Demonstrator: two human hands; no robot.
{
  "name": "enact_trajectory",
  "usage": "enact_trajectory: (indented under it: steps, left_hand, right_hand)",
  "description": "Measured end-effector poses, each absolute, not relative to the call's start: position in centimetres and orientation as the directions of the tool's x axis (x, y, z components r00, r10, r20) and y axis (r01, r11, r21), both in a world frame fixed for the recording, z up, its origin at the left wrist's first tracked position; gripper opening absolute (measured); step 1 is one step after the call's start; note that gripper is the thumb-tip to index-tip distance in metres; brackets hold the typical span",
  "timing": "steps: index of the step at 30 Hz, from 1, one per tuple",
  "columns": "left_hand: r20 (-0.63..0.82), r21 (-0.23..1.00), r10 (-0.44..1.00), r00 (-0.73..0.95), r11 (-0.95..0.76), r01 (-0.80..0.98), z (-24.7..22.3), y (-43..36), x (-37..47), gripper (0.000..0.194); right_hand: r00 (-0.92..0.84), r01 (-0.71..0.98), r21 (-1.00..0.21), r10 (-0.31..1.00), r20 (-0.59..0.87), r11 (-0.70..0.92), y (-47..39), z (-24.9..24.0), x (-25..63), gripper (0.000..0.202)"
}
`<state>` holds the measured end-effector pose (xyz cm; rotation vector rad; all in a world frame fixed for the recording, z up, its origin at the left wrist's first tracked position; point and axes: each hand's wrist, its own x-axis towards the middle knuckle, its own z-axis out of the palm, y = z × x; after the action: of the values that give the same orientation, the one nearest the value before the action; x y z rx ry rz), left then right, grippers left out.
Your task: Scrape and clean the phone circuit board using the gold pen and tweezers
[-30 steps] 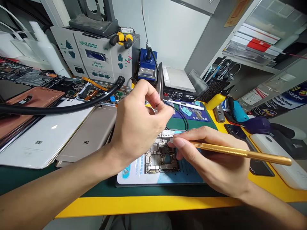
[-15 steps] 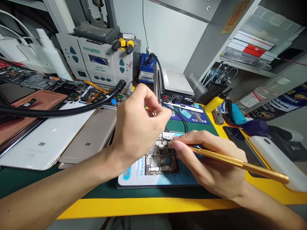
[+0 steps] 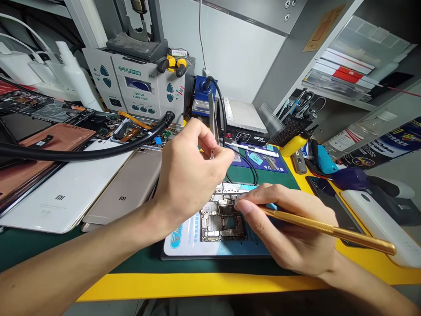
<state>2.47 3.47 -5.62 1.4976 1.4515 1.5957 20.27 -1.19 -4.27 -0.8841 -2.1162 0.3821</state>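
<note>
A circuit board (image 3: 207, 224) with a square opening lies on a white and blue pad (image 3: 184, 245). Above its upper left part, my left hand (image 3: 194, 171) pinches metal tweezers (image 3: 212, 118); they stand nearly upright, and their lower tips are mostly hidden behind the fingers. My right hand (image 3: 292, 219) holds a gold pen-like tool (image 3: 329, 229) at a slant, its fingertips close to the board's upper right edge. The tool's working tip is near the top of the board and too small to make out clearly.
At the left lie phone backs (image 3: 66, 188) beneath a thick black hose (image 3: 82, 155). Behind stand a grey QUICK station (image 3: 141, 83) and a flat heating plate (image 3: 245, 115). A yellow bottle (image 3: 294, 145) and a white device (image 3: 378, 219) are at the right.
The view has shifted slightly, so the background sits a little further right and lower. Both hands keep nearly the same pose, with the tweezers and gold tool still held.
</note>
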Motion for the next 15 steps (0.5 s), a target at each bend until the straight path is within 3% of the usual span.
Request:
enact_trajectory:
  steps: [15]
  left_hand:
    - [0.259, 0.965, 0.936, -0.238, -0.238, 0.113, -4.72, 3.47, 2.49, 0.024]
  right_hand:
    - [-0.466, 0.465, -0.496, 0.680, 0.567, 0.733, -1.05, -4.00, 20.17, 0.018]
